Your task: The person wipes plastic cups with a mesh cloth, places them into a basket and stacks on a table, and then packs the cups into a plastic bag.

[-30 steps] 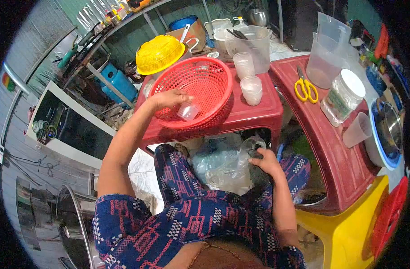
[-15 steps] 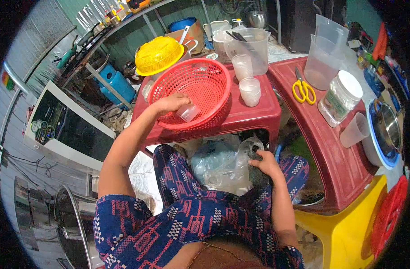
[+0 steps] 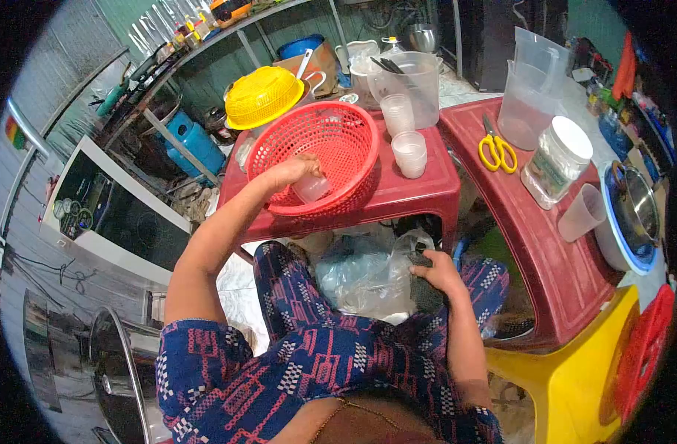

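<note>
My left hand point(image 3: 298, 172) reaches over the rim of a red perforated basket point(image 3: 347, 133) and is closed around a small clear plastic cup point(image 3: 311, 189), which it holds tilted inside. The fingers hide part of the cup. Low between the table and my lap, my right hand point(image 3: 440, 274) has its fingers curled beside a clear plastic bag point(image 3: 383, 281) and a dark, rough-looking item point(image 3: 426, 294). What the fingers grip there is unclear. Right of the basket stand two stacks of clear cups, a nearer stack point(image 3: 409, 155) and a farther stack point(image 3: 398, 115).
The basket sits on a red table point(image 3: 420, 191). A second red table point(image 3: 534, 244) holds yellow-handled scissors point(image 3: 497, 152), a white-lidded jar point(image 3: 557, 163), a clear cup point(image 3: 583, 213) and a measuring jug point(image 3: 529, 96). A yellow colander point(image 3: 264, 95) is behind the basket.
My left hand has shifted slightly right with the cup inside the basket. My right hand stays at nearly the same place by the bag. The view has shifted slightly.
</note>
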`<action>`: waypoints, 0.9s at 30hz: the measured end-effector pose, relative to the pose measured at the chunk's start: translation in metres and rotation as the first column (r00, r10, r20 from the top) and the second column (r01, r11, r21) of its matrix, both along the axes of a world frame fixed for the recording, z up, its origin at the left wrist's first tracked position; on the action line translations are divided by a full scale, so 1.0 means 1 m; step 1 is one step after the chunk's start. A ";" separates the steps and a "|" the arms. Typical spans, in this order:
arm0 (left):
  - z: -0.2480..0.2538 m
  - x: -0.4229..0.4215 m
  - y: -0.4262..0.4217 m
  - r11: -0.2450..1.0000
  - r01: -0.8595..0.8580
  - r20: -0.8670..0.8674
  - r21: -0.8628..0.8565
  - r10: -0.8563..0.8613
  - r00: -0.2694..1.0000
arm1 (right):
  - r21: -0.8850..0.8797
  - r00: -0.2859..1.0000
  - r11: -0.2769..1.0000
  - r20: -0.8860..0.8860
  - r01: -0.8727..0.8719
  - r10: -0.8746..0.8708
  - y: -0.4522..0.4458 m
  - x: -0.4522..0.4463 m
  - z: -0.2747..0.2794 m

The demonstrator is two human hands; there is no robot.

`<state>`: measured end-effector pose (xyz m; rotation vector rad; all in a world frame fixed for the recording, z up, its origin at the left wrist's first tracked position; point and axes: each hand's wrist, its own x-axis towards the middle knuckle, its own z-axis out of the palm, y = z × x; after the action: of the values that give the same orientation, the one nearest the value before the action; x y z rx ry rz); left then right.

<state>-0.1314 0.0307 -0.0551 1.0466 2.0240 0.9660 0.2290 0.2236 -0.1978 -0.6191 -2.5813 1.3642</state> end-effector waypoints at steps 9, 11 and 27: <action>0.008 0.014 0.004 0.997 -0.070 -0.066 -0.036 0.068 0.996 | -0.031 0.999 0.999 0.026 -0.043 0.044 0.000 0.002 -0.001; 0.012 0.019 0.005 0.995 -0.075 -0.032 -0.062 0.073 0.997 | 0.037 0.999 0.999 0.051 0.000 -0.002 -0.003 0.004 0.004; 0.024 0.013 0.006 0.973 -0.208 -0.026 -0.096 0.207 0.978 | 0.071 0.997 0.997 0.075 -0.025 0.019 -0.003 0.006 0.003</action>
<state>-0.1184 0.0372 -0.0312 0.8042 2.2034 0.9538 0.2350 0.2210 -0.1951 -0.6435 -2.6904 1.2710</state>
